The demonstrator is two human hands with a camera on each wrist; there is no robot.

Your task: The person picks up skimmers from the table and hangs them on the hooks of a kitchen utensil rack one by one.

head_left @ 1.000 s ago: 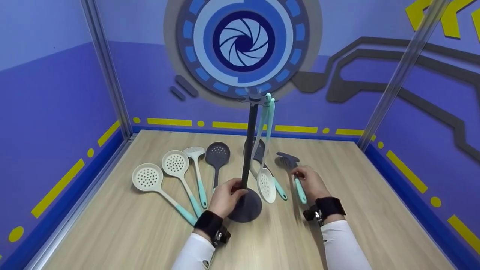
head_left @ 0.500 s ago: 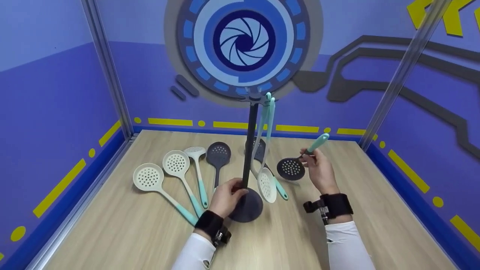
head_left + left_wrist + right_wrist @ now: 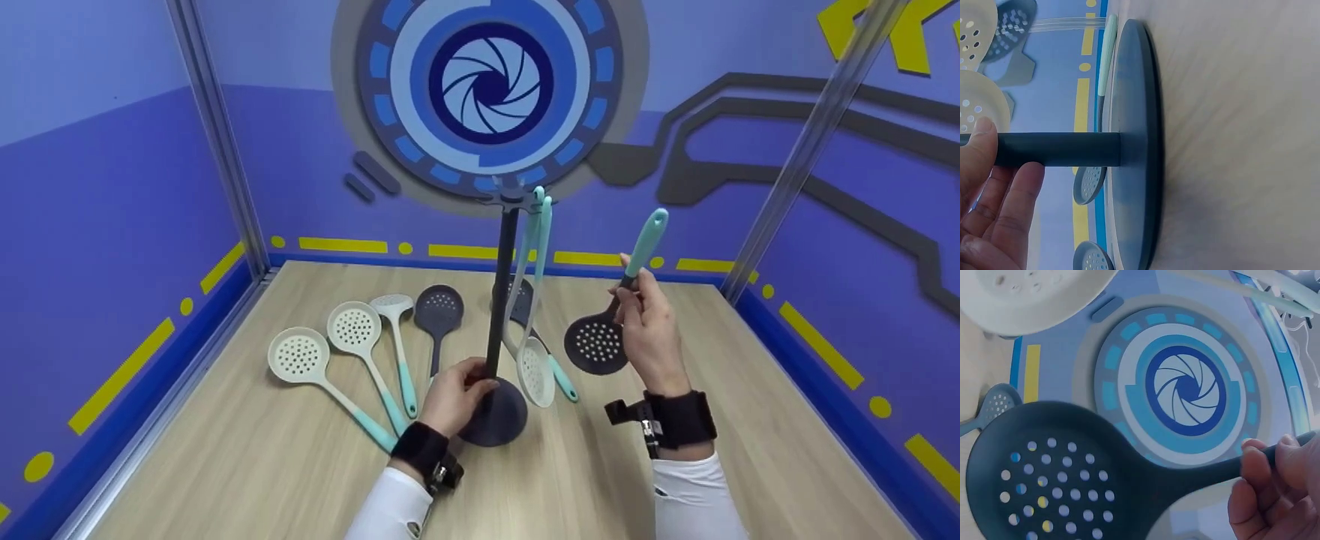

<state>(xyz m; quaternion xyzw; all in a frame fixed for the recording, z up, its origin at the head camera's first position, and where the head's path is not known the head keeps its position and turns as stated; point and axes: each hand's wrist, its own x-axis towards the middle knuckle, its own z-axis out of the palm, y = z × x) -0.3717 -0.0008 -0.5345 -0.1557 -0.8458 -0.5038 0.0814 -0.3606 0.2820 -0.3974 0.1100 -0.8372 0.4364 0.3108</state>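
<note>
A dark utensil stand (image 3: 499, 300) with a round base (image 3: 1134, 146) stands on the wooden table (image 3: 262, 465). My left hand (image 3: 454, 394) grips its pole (image 3: 1055, 149) low down. Two skimmers with teal handles (image 3: 534, 300) hang from the top hooks. To the right of the stand, my right hand (image 3: 649, 330) holds a dark perforated skimmer (image 3: 598, 343) by its neck, head down and teal handle (image 3: 646, 241) pointing up. The right wrist view shows that dark head (image 3: 1055, 478) close up and my fingers (image 3: 1275, 489) on its shaft.
Left of the stand lie two cream skimmers (image 3: 300, 356) (image 3: 352, 326), a cream slotted spatula (image 3: 391, 306) and a dark skimmer (image 3: 439, 307). Another dark utensil (image 3: 517, 300) lies behind the pole. Blue walls and metal posts (image 3: 217, 135) enclose the table.
My right hand picked the dark skimmer up off the table and raised it, turning it so the handle points up. My left hand stayed on the pole.
</note>
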